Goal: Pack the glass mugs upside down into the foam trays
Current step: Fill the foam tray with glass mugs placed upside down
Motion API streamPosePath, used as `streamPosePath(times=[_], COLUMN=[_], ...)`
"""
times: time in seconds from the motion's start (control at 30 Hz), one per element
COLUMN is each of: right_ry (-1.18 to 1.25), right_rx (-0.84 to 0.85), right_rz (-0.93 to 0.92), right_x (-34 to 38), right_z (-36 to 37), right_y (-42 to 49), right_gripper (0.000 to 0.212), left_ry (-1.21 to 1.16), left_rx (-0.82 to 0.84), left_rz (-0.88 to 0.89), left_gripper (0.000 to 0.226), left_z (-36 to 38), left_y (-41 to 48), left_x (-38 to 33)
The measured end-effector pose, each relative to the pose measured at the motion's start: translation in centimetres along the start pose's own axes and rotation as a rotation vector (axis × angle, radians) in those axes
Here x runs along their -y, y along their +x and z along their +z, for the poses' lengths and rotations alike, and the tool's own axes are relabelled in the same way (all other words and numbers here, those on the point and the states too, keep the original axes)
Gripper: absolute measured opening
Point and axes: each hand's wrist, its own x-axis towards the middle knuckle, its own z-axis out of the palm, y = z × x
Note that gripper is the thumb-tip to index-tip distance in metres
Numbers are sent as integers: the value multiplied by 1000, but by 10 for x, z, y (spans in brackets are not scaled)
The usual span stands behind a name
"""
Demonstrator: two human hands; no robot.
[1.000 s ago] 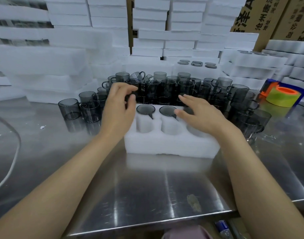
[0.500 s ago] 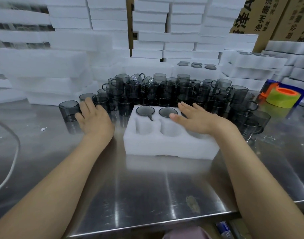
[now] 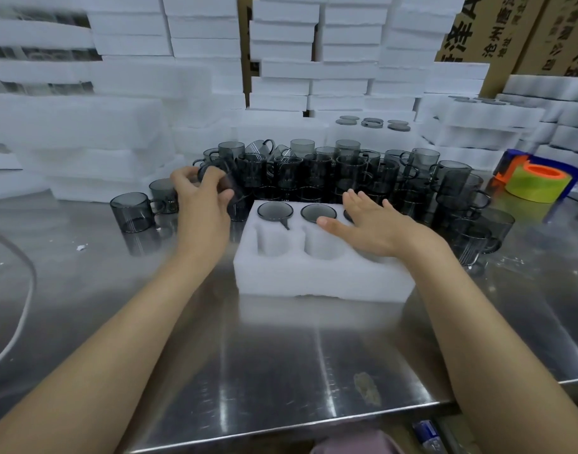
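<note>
- The tray [image 3: 323, 276] lies on the table [image 3: 281, 355], long side toward the person, with two rows of pockets.
- Back row: two packed mugs [image 3: 275, 211] sit base-up, side by side at left and middle. A dark rim under the right fingers looks like a third, but it is mostly hidden.
- Front row: the left and middle pockets [image 3: 272, 242] are bare white foam. The right one is covered by the right wrist, so I cannot tell.
- The left hand [image 3: 199, 204] is just left of the tray's back corner, fingers and thumb curled round a mug [image 3: 235, 191]. The mug is blurred, and I cannot tell which way its mouth faces.
- The right hand [image 3: 376, 224] lies palm down on the tray's right part. Its fingers are straight and slightly spread, the thumb reaches toward the middle base, and it holds nothing. It seems to be steadying the tray.
- Judgement: this tray is about half filled. The held mug probably goes mouth-down into a front pocket, and the other front pockets then need filling.
- Much is left. A pile [image 3: 353, 172] of upright mugs crowds just behind and to the right of the tray, and a lone mug [image 3: 132, 211] stands apart on the left.
- Behind the pile, one far tray [image 3: 372, 136] shows three bases on top, so it looks filled. Foam stacks [image 3: 313, 60] rise around it, and I cannot tell whether they are packed.
</note>
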Motion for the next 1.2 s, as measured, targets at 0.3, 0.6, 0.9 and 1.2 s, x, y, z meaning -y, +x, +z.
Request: streamPosePath(times=[0.3, 0.6, 0.9, 1.2], right_ry=[38, 78, 111, 123], right_rx=[-34, -78, -128, -136], right_rz=[-6, -18, -2, -2], right_x=[-5, -5, -3, -2], right_z=[3, 3, 1, 0], right_y=[-4, -7, -9, -10], right_gripper=[97, 88, 82, 79], left_ry=[-272, -432, -281, -310], left_rx=[148, 371, 770, 771], left_rz=[148, 128, 119, 183], left_gripper=[14, 37, 69, 45], left_z=[6, -23, -35, -28], left_y=[0, 5, 5, 2], left_x=[0, -16, -12, -12])
